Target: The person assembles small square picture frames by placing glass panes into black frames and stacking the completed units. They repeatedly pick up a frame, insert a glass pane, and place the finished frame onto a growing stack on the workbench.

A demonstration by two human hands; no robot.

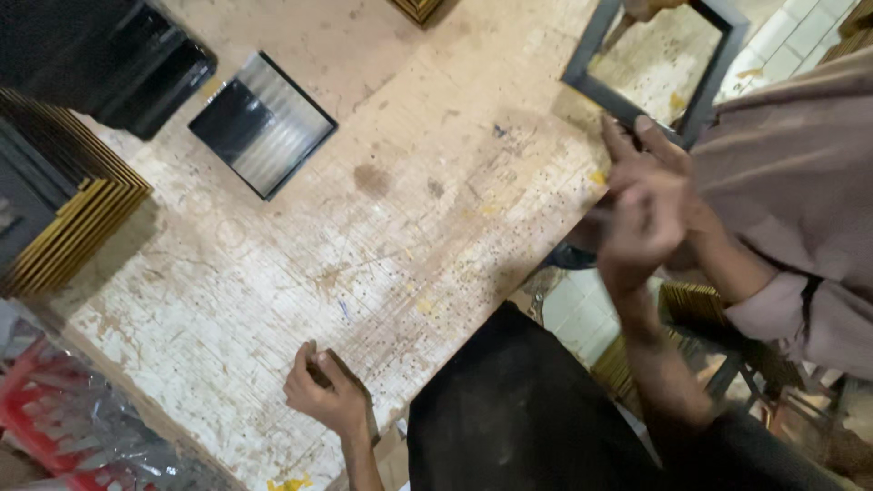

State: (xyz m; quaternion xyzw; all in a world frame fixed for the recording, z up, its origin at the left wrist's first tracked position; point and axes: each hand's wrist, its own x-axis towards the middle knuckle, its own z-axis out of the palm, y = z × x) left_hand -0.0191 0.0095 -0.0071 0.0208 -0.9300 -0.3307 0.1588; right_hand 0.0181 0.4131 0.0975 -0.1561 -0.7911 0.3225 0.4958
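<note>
A worn, pale wooden worktable (pixel 391 209), scratched, stained and speckled with small dark marks, fills most of the view, its near edge running diagonally above a floor of light square tiles (pixel 582 314). At the far left a stack of gold-edged picture frames (pixel 73 214) leans on the table, with a dark glossy tray-like object (pixel 136 68) behind it. A small rectangular black frame holding ribbed glass (pixel 262 125) lies flat near the table's upper middle. An empty dark grey rectangular frame (pixel 637 95) sits at the table's far right edge, overhanging it, just above a co-worker's hand (pixel 650 159) whose fingers reach up to its lower rail; the pinkish-grey sleeve (pixel 791 191) belongs to that person.

The person's right hand (pixel 641 227) is raised against the co-worker's hand, fingers loosely curled; blur hides whether it grips anything. The left hand (pixel 326 391) rests on the near table edge, fingers curled around what may be a small dark object, well apart from the grey frame.
</note>
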